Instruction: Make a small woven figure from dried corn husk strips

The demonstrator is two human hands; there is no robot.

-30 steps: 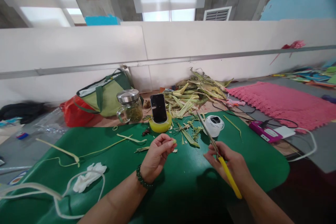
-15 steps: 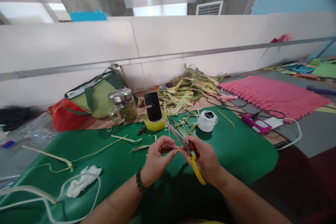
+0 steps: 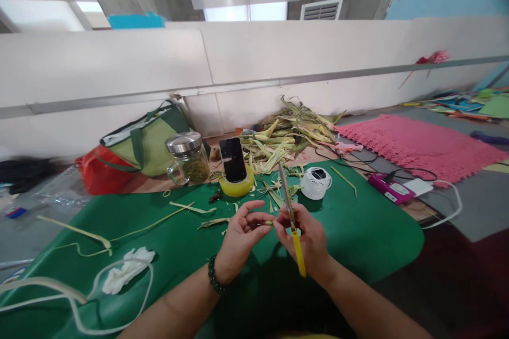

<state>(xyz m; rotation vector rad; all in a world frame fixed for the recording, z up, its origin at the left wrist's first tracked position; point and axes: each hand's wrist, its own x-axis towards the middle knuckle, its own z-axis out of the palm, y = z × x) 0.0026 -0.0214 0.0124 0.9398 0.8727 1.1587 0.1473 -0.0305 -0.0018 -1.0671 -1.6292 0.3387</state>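
Between thumb and fingers my left hand (image 3: 247, 230) pinches a small pale-green piece of plant husk (image 3: 269, 223). My right hand (image 3: 306, 233) holds a pair of scissors (image 3: 296, 243) with yellow on the handle, blades pointing up and away. Its thumb and fingertips come close to the other end of the husk piece; whether they touch it I cannot tell. Beyond the hands lie husk scraps (image 3: 274, 190) on the green table mat (image 3: 358, 233). A phone (image 3: 233, 160) leans upright in a yellow tape roll (image 3: 237, 186), and a white roll of string (image 3: 315, 184) stands to the right.
A heap of corn husks (image 3: 294, 124) lies by the wall. Left of the phone are a lidded glass jar (image 3: 191, 161) and a green bag (image 3: 153, 148). A white cable (image 3: 75, 302) and crumpled tissue (image 3: 128, 271) lie front left; a pink power strip (image 3: 392, 188) sits right.
The scissors have swung from pointing up-left to nearly upright, their blades now away from my left hand. The view has shifted slightly. My left hand still pinches the husk piece.
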